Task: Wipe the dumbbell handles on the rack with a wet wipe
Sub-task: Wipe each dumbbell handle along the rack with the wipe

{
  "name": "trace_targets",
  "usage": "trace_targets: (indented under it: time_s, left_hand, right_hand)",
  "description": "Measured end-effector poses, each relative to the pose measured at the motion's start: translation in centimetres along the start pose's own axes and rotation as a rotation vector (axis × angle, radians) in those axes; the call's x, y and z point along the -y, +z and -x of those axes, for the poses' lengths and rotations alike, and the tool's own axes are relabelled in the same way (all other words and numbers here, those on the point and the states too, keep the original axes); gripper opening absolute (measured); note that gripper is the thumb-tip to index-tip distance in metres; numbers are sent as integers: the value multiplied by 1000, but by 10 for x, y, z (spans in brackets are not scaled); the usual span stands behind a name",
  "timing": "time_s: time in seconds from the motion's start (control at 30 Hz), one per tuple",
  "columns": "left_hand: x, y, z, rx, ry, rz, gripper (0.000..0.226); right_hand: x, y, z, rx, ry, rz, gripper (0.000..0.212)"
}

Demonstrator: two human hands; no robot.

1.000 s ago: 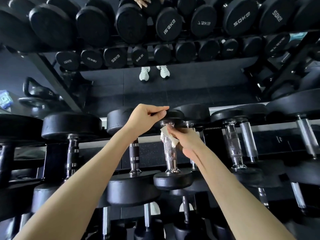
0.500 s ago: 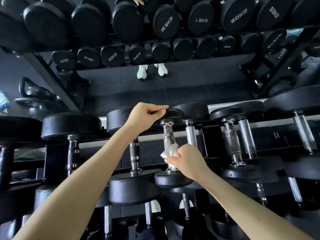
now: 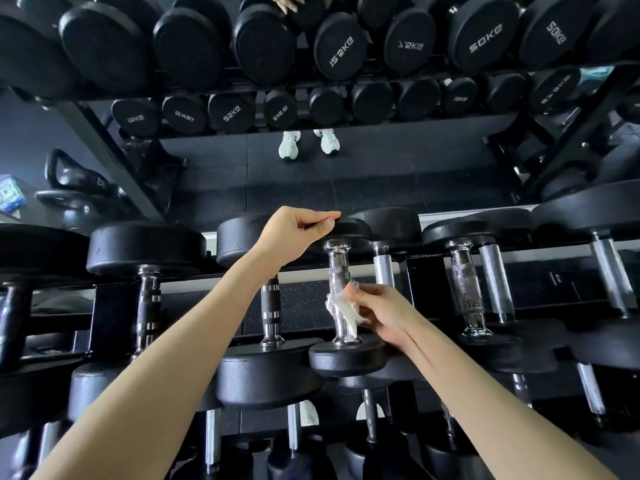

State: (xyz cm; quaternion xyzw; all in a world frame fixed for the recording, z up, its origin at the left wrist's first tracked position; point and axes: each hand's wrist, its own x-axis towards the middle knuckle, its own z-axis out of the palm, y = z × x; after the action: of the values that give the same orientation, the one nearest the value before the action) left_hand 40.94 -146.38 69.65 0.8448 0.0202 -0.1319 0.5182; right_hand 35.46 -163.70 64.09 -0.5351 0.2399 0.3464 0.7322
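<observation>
A small dumbbell with a chrome handle point(image 3: 337, 271) lies on the rack in the middle of the view, its near head point(image 3: 346, 358) toward me. My left hand point(image 3: 294, 233) grips the rim of its far black head point(image 3: 353, 227). My right hand point(image 3: 377, 313) pinches a crumpled white wet wipe point(image 3: 341, 311) against the lower half of that handle. The wipe hides part of the chrome.
More dumbbells lie on the rack to either side, one with a dark handle point(image 3: 270, 306) to the left and one with a chrome handle point(image 3: 465, 292) to the right. A mirror behind shows the rack, white shoes point(image 3: 308, 143) and kettlebells point(image 3: 76, 192).
My right hand slid the wipe from the top of the handle down to its base, then came back up slightly. My left hand stayed on the far head.
</observation>
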Motion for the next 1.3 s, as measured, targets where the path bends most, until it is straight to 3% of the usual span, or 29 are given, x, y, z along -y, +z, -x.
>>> trace_targets:
  time_s: [0.1,0.17,0.23,0.33,0.43,0.53,0.6,0.7,0.73,0.8,0.87,0.93,1.0,1.03,1.1,1.17,1.3]
  left_hand:
    - [0,0,0,-4,3,3,23]
    - [0,1,1,-13,4,0,23]
    - [-2,1,1,-20,7,2,22]
    - [-3,1,1,-29,-1,3,22]
    - [-4,0,0,-23,0,-4,22]
    - [-3,-1,0,-17,7,-13,22]
    - [-2,-1,0,-17,7,-17,23]
    - [-2,1,0,-23,4,-8,22]
    - [-2,1,1,-27,0,-3,22]
    - [-2,2,1,-36,-9,6,22]
    - [-2,3,2,-39,-14,1,22]
    - [-2,3,2,-41,-10,1,23]
    - [-2,3,2,-43,-9,3,23]
    - [-2,3,1,-39,-11,5,22]
    - [0,3,0,-34,-9,14,20]
    - [2,4,-2,-36,1,13,19]
    - [4,4,-4,-30,27,-19,18]
  right_hand:
    - [-1,-5,4,39,-31,157,21]
    - [4,-3,13,24,-143,582,21]
    - [3,5,20,-121,-283,1013,49]
    - [-2,19,32,-236,-419,1276,53]
    - [-11,8,29,-190,-433,1238,54]
    - [-6,-4,18,-274,-429,775,50]
    - [6,2,11,-365,-454,589,45]
    - [20,26,7,-211,-366,475,21]
    - [20,33,3,-193,-351,506,20]
    - [10,48,-4,-318,-433,704,12]
    - [-1,54,-11,-534,-570,1043,10]
    - [-1,57,-20,-693,-589,1421,27]
    - [4,53,-25,-730,-665,1598,13]
    - [4,49,-25,-711,-722,1604,15]
    - [12,46,-23,-590,-736,1195,30]
    - [23,36,-22,-391,-564,745,32]
    - [33,8,-30,-53,-244,263,19]
